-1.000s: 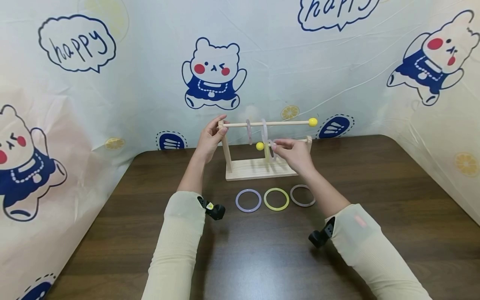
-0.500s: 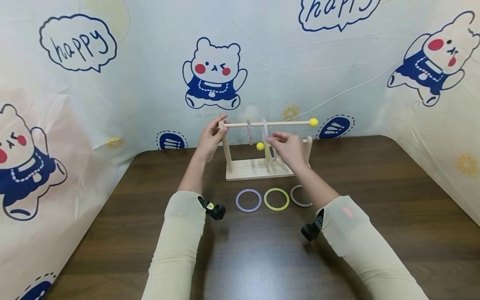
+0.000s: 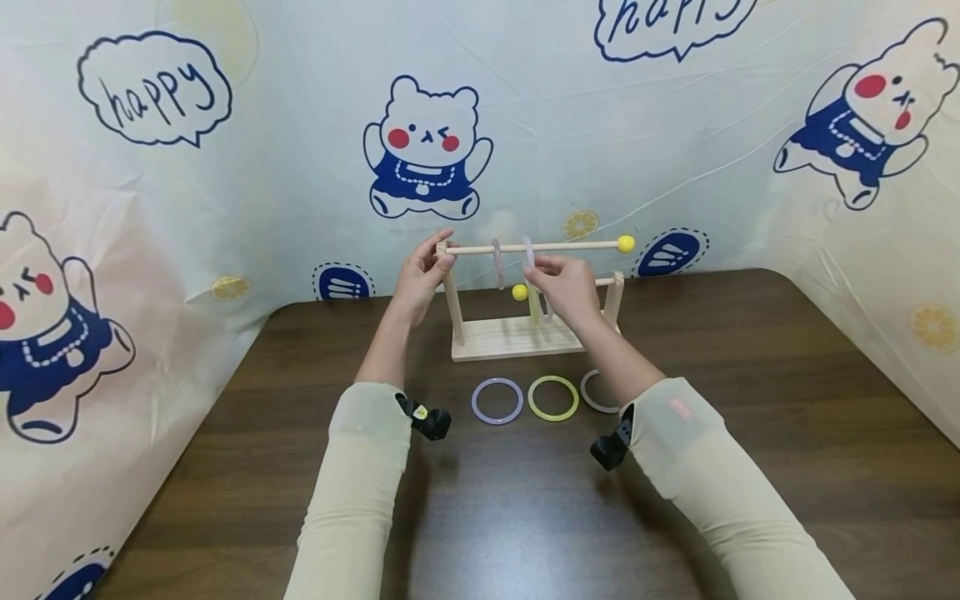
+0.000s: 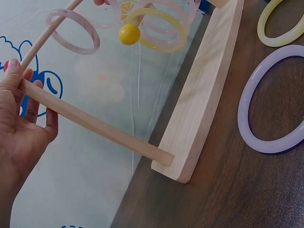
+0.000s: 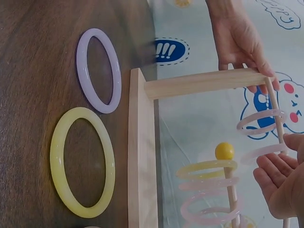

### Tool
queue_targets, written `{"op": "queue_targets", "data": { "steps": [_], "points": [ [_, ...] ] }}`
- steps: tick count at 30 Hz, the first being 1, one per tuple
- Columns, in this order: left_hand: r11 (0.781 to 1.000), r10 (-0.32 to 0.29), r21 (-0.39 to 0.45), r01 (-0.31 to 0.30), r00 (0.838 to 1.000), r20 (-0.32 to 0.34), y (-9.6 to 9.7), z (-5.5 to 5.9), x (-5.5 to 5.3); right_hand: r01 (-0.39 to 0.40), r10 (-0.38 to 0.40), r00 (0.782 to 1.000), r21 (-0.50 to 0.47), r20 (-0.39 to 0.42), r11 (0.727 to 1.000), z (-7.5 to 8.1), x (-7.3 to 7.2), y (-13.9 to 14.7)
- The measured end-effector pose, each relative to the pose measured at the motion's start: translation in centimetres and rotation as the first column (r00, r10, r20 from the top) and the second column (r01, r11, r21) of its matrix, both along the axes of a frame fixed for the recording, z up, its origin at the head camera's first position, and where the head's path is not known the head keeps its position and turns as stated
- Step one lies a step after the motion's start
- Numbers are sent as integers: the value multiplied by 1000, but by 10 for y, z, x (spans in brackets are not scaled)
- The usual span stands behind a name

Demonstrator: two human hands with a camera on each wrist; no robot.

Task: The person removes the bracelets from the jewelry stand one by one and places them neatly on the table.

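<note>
Hands (image 3: 418, 285) (image 3: 570, 287) hold rack (image 3: 510, 340) and ring (image 3: 528, 255) above brown table (image 3: 495, 508), bear-printed backdrop (image 3: 292, 167) behind.

- Bkgd sheet (image 3: 300, 183), pale blue centre, pinkish/beige sides, w/ creases, approx. 9 thru 3 o'clock.
- Bear print (image 3: 425, 182), blue outfit, approx. 12 o'clock; similar ones at 2 & 9.
- "happy" bubble (image 3: 156, 87), 10 o'clock; another at 1, cut off up top.
- Citrus print (image 3: 933, 327), 3 o'clock.
- Dk brown wood-grain surface (image 3: 787, 400), rounded far corners, 9 & 3 o'clock.
- Soft glare (image 3: 510, 533) on it, 6 o'clock.
</note>
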State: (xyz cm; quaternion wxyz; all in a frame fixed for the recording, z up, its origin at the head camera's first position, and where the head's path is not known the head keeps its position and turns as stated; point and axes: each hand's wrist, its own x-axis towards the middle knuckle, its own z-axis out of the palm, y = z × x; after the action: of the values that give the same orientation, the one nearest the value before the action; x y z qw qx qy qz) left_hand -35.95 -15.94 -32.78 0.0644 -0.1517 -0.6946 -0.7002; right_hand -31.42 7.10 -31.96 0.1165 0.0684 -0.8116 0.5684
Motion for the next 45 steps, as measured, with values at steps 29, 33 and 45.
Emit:
{"op": "queue_targets", "data": {
  "steps": [29, 33, 45],
  "points": [
    [1000, -3, -4, 3, 1000, 13, 0, 2, 1, 65, -66, 998, 22, 23, 998, 3, 0, -3],
    [1000, 0, 5, 0, 1000, 16, 0, 1, 1, 61, -61, 998, 0, 2, 998, 2, 1, -4],
    [1000, -2, -6, 2, 1000, 25, 1, 3, 3, 69, -75, 993, -61, -92, 996, 1, 4, -1]
  ]
}}
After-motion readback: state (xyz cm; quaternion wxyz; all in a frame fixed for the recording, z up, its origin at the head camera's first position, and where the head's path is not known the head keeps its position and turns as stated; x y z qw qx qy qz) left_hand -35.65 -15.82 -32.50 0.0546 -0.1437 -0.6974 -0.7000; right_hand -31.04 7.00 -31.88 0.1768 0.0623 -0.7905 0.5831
